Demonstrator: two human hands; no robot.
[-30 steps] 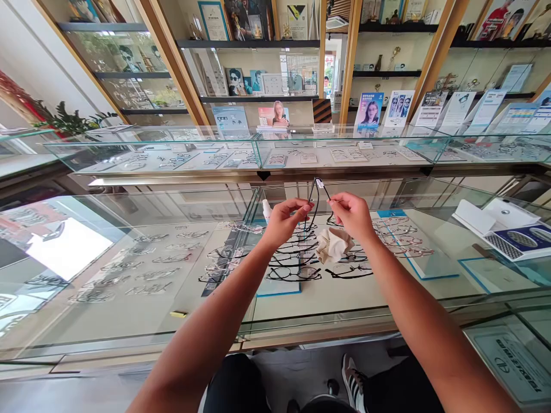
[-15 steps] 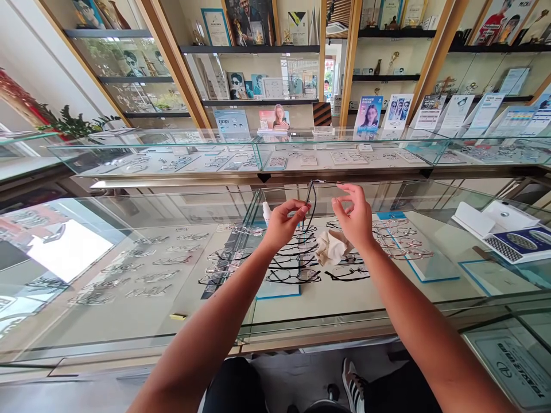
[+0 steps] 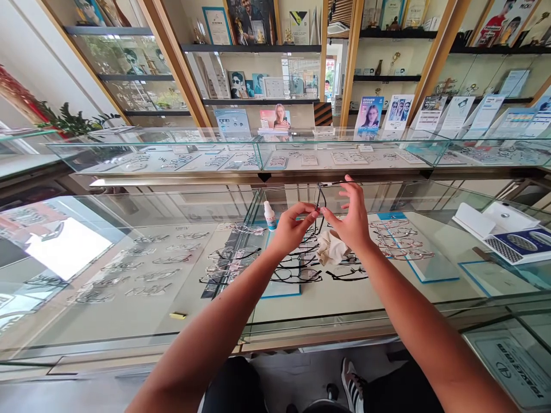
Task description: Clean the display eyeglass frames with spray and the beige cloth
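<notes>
My left hand (image 3: pixel 297 229) pinches a pair of dark-framed eyeglasses (image 3: pixel 323 196) above the glass counter, thumb and forefinger closed on the frame. The glasses are tilted on end, one thin temple reaching right behind my other hand's fingers. My right hand (image 3: pixel 352 221) has its thumb against the frame beside my left fingertips, while its other fingers are raised and spread. Just under it lies a crumpled beige cloth (image 3: pixel 331 248). A small white spray bottle (image 3: pixel 269 217) stands left of my hands. Several eyeglasses (image 3: pixel 297 275) lie in rows below my wrists.
More frames (image 3: pixel 402 241) lie on a blue-edged tray at the right. An open white case (image 3: pixel 499 221) with a dark blue patterned box sits farther right. A small yellow piece (image 3: pixel 177 315) lies at front left. Behind runs another glass display case (image 3: pixel 301 152).
My right hand has moved left, bringing its thumb to the eyeglasses. My left hand and the glasses have shifted slightly right, showing more of the spray bottle.
</notes>
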